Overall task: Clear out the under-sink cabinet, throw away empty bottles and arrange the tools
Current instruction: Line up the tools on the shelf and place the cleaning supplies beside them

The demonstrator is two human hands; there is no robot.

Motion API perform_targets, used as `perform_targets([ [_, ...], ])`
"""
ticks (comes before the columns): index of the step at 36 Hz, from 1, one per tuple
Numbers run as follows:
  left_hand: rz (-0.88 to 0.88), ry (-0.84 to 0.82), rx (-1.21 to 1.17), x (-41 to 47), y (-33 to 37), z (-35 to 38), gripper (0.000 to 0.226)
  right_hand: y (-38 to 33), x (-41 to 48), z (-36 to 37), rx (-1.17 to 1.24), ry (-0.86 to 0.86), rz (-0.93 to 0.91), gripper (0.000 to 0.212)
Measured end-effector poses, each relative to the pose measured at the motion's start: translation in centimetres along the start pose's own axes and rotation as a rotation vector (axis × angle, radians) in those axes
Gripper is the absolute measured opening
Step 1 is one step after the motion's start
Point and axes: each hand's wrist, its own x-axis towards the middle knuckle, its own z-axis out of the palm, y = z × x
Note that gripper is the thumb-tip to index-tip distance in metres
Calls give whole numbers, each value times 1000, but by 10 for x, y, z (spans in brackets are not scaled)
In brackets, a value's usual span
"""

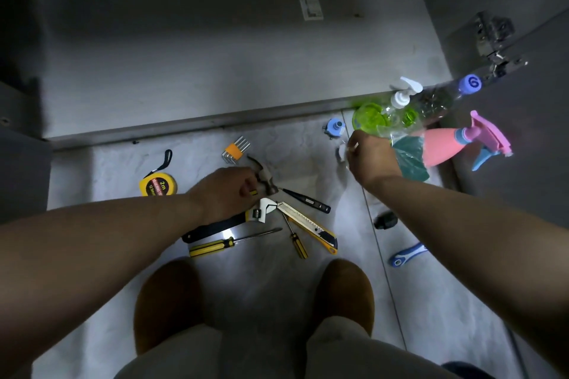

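Both hands low over the floor (277,280), just before the cabinet sill (197,121).
Left hand (228,191) grips the hammer (265,179) among the tools mid-floor, tape measure (158,184) to its left. Right hand (369,158) is curled, pinching a small white item (342,151), kind unclear, beside bottles (400,114) and sprayer (443,148) at the sill's right end.

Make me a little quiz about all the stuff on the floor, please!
1. True or false: the tape measure is yellow.
2. Fill in the gap: the body of the spray bottle is ___.
3. Which thing does the left hand grip? A) tape measure B) spray bottle C) hammer

Key: 1 true; 2 pink; 3 C.
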Motion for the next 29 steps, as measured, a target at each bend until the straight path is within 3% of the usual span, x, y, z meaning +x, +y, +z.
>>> perform_targets([
  [5, 30, -12, 174, -12, -23, -6, 23, -2, -7, 0, 9, -11, 41, 23],
  [9, 63, 18, 276, -23, -33, -5, 31, -10, -39, 2, 66, -1, -105, 28],
  [13, 58, 53, 325, -31, -37, -2, 42, -19, -73, 10, 136, -276, -282, 15],
  [16, 33, 82, 365, -33, -37, -3, 48, -27, -89, 17, 98, -439, -355, 21],
  [23, -31, 64, 402, -30, -47, -8, 39, -34, -94, 31, -58, -535, -411, 40],
  [29, -55, 20, 395, -24, -49, -9, 30, -36, -90, 32, 8, -504, -438, 28],
])
